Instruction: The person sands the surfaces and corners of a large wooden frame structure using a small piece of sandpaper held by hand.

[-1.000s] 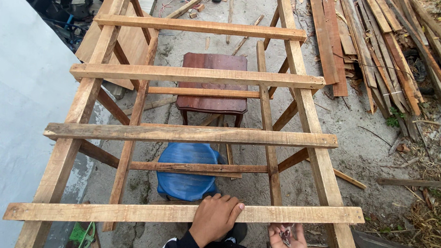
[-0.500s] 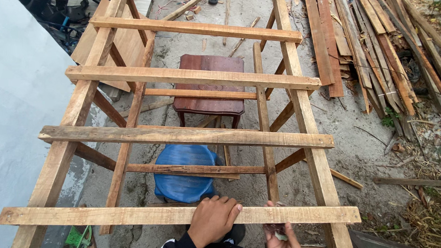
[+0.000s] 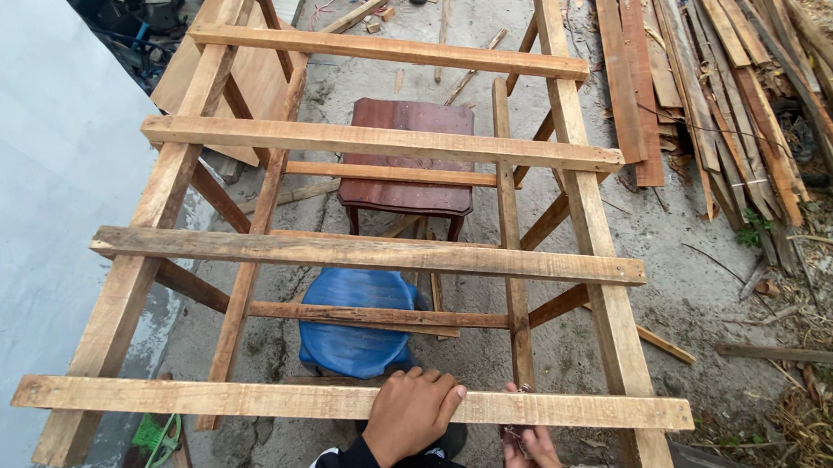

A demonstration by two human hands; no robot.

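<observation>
A rough wooden frame [image 3: 588,208] of two long rails lies before me with several cross slats on it. My left hand [image 3: 411,420] lies palm down on the nearest slat [image 3: 208,398], its fingers curled over the slat's far edge. My right hand [image 3: 535,452] sits just below that slat's near edge, right of my left hand. Its fingers are pinched on a few small dark metal pieces [image 3: 518,434], likely nails. A dark sleeve covers my left wrist.
Under the frame stand a blue plastic stool [image 3: 355,323] and a dark brown wooden stool [image 3: 409,159]. A heap of planks [image 3: 737,80] lies on the ground at right. A grey wall [image 3: 30,185] runs along the left, with a green object [image 3: 159,438] at its foot.
My right hand has turned from palm-up with the metal pieces lying in it and risen to the slat's near edge. My left hand has stayed on the slat.
</observation>
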